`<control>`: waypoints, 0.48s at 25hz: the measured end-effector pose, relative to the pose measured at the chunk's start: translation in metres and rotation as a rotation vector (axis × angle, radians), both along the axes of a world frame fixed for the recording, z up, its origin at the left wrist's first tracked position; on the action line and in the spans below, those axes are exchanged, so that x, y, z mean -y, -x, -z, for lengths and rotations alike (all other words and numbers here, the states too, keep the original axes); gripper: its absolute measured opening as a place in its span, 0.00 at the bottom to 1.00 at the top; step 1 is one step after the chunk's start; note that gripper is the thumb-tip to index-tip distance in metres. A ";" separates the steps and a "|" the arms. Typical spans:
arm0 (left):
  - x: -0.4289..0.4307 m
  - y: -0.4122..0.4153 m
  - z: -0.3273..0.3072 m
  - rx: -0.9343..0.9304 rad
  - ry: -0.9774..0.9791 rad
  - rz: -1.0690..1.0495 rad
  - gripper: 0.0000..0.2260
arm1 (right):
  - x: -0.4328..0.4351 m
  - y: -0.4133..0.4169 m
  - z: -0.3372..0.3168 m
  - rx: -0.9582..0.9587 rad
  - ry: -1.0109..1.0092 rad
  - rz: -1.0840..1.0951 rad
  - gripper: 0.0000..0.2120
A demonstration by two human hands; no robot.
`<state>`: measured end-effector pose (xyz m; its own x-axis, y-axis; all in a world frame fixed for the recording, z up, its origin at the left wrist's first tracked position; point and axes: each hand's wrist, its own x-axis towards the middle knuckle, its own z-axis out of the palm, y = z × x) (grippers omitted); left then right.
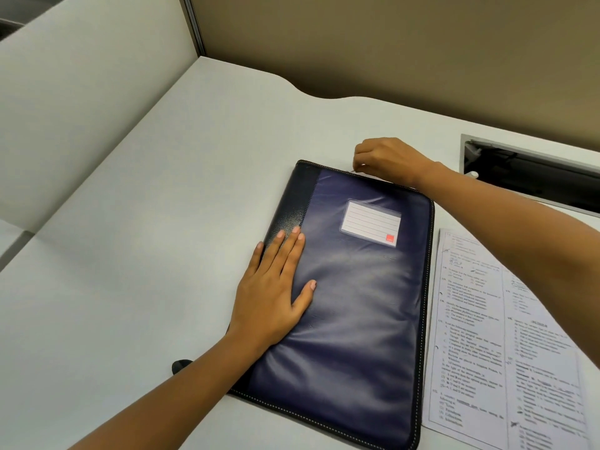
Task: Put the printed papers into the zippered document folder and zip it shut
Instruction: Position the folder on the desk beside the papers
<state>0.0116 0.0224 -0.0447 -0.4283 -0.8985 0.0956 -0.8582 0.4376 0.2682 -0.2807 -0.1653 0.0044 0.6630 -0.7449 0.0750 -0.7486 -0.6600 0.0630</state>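
Note:
A dark blue zippered document folder [354, 306] lies closed and flat on the white desk [130, 254], with a lined label pocket [371, 222] on its cover. My left hand [272, 293] rests flat on the folder's left side, fingers together. My right hand [386, 160] is at the folder's far top edge, fingers pinched on a small metal zipper pull [354, 171]. The printed papers [500, 345] lie on the desk just right of the folder, partly under my right forearm.
A grey partition panel [81, 108] stands along the desk's left side and a tan wall [389, 43] behind. A black cable slot with a metal frame [532, 177] is set into the desk at the far right. A small black strap end [181, 365] pokes out beneath my left forearm.

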 end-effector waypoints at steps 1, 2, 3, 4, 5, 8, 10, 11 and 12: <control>0.000 0.000 0.000 -0.001 0.000 -0.002 0.30 | -0.006 0.008 0.000 -0.003 0.012 0.012 0.04; -0.001 0.001 0.000 -0.001 0.000 -0.002 0.30 | -0.011 0.016 -0.001 0.000 0.022 0.027 0.04; -0.001 0.001 0.000 -0.001 0.002 -0.002 0.30 | -0.017 0.024 -0.001 0.005 0.030 0.040 0.04; -0.001 0.001 -0.001 -0.001 0.005 -0.003 0.30 | -0.023 0.032 -0.001 0.008 0.036 0.051 0.04; -0.001 0.001 -0.001 0.003 0.009 -0.004 0.30 | -0.029 0.039 -0.002 0.007 0.041 0.061 0.03; -0.001 0.001 -0.002 0.016 0.023 -0.002 0.30 | -0.046 0.061 -0.002 0.003 0.050 0.105 0.02; -0.001 0.001 -0.002 0.023 0.036 0.001 0.30 | -0.060 0.079 -0.002 0.012 0.053 0.152 0.02; -0.001 0.001 -0.003 0.029 0.042 0.002 0.30 | -0.068 0.088 -0.001 0.019 0.055 0.176 0.01; -0.001 0.001 -0.003 0.035 0.046 0.002 0.30 | -0.075 0.094 0.001 0.030 0.059 0.198 0.01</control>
<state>0.0102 0.0238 -0.0420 -0.4337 -0.8927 0.1222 -0.8658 0.4505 0.2177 -0.3751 -0.0903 0.0034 0.5007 -0.8543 0.1396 -0.8656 -0.4954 0.0727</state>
